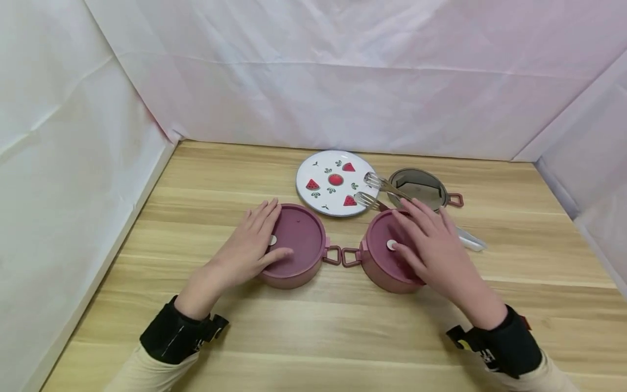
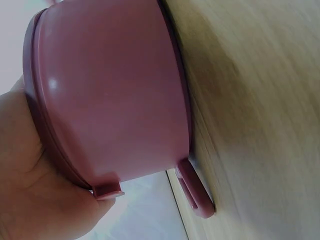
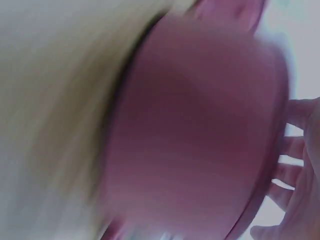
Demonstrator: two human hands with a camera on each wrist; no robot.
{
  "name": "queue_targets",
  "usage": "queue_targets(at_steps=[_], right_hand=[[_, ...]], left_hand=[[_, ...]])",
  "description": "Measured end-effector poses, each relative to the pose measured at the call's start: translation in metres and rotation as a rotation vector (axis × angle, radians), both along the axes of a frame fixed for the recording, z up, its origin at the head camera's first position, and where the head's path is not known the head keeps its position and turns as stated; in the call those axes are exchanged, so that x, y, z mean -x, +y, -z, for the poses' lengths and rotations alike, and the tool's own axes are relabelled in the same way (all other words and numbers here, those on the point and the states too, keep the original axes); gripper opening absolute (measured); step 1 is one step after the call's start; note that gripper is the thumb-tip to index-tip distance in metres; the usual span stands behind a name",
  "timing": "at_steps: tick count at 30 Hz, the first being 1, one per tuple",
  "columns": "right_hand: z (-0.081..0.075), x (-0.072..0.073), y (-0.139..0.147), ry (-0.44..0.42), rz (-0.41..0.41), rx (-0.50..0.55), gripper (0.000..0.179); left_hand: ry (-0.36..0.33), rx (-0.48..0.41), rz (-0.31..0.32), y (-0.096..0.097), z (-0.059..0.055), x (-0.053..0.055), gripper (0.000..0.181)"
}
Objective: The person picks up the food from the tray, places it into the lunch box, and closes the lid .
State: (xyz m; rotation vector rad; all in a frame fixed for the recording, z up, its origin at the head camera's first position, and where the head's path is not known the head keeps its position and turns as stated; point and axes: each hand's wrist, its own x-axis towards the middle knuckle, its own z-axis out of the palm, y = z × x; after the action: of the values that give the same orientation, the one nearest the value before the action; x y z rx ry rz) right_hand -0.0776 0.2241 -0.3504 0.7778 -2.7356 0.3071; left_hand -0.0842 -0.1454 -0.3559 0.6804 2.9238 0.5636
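Two dusky-pink toy pots with lids stand side by side, their loop handles almost meeting. My left hand [image 1: 241, 251] lies with straight fingers on the lid of the left pot [image 1: 306, 239], thumb spread across it beside the white knob. Over the lid of the right pot [image 1: 387, 279], my right hand [image 1: 438, 256] spreads its fingers, thumb close to that pot's white knob [image 1: 391, 245]. In the left wrist view the pot's side wall [image 2: 115, 95] fills most of the picture, the hand along its lid edge. The right wrist view is blurred, with fingertips at the lid edge.
Behind the pots lies a white plate [image 1: 320, 169] with watermelon prints. Two forks [image 1: 374, 181] reach over its right edge. A dark see-through pan or lid [image 1: 426, 200] with a pink handle lies beside it. A white and grey utensil [image 1: 472, 242] sticks out past my right hand.
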Motion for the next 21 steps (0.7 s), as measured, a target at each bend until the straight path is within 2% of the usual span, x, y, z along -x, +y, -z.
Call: queue_targets(at_steps=[3, 5, 8, 11, 15, 21], right_hand=[[-0.012, -0.004, -0.034, 0.013, -0.079, 0.062, 0.063], [-0.017, -0.007, -0.058, -0.009, -0.13, 0.065, 0.066], [-0.021, -0.01, -0.091, -0.076, -0.186, 0.05, 0.068], [-0.019, -0.01, -0.115, -0.177, -0.192, 0.027, 0.067], [-0.012, -0.006, -0.132, -0.303, -0.176, 0.008, 0.072], [-0.007, -0.001, -0.138, -0.411, -0.196, -0.037, 0.083]], left_hand=[[0.005, 0.006, 0.002, 0.001, -0.001, 0.0, 0.096], [0.005, 0.011, 0.002, 0.001, -0.001, 0.0, 0.096], [0.008, 0.022, 0.001, 0.002, 0.0, 0.001, 0.095], [0.014, 0.035, 0.003, 0.002, 0.001, 0.001, 0.095], [0.013, 0.051, 0.016, 0.001, 0.001, 0.0, 0.097], [0.007, 0.058, 0.049, -0.002, -0.001, -0.001, 0.113]])
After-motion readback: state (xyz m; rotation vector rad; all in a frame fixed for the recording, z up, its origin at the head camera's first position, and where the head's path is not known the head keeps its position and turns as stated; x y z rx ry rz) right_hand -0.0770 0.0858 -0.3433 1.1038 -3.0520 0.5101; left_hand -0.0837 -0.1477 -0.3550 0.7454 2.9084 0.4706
